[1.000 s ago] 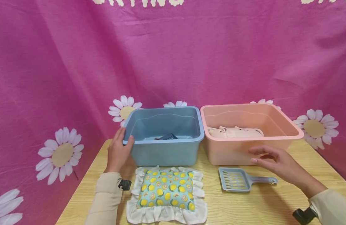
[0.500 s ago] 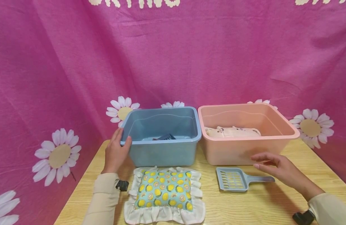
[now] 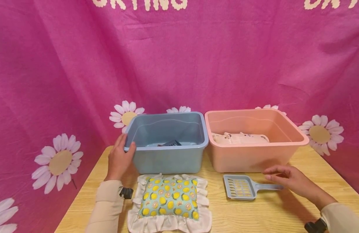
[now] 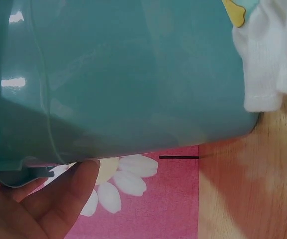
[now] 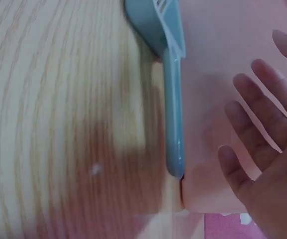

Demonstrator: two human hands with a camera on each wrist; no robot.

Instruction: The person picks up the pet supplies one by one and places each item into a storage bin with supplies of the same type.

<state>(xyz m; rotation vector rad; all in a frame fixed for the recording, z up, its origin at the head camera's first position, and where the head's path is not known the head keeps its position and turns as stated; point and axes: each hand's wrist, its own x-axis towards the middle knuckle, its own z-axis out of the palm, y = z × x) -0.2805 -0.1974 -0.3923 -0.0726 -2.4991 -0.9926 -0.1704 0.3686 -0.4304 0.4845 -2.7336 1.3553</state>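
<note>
Far left: the left hand (image 3: 119, 160) at the near left corner of the blue tub (image 3: 167, 161), thumb and fingers parted about the rim and touching it. We judge a light touch is enough here; more could drag the tub. Inside lies a small dark item (image 3: 173, 142), too far hidden by the front wall for us to name. Before the tub, flat on the wood table (image 3: 226, 216), a ruffled lemon-print cushion (image 3: 170, 198).

Next, the salmon-pink tub (image 3: 246, 158), so 2 tubs side by side; in this 1, a cream patterned soft item (image 3: 243, 139). In front lies the litter scoop (image 3: 240, 187), slotted head leftward, handle (image 3: 267, 186) pointing right.

Far right: the right hand (image 3: 294, 182), thumb and fingers spread, holding nothing, near the handle's end. The right wrist view shows us a gap between fingers and handle. To take the scoop well, we would set thumb and fingers on opposite sides of the handle, inward from its tip, close, then lift level.
</note>
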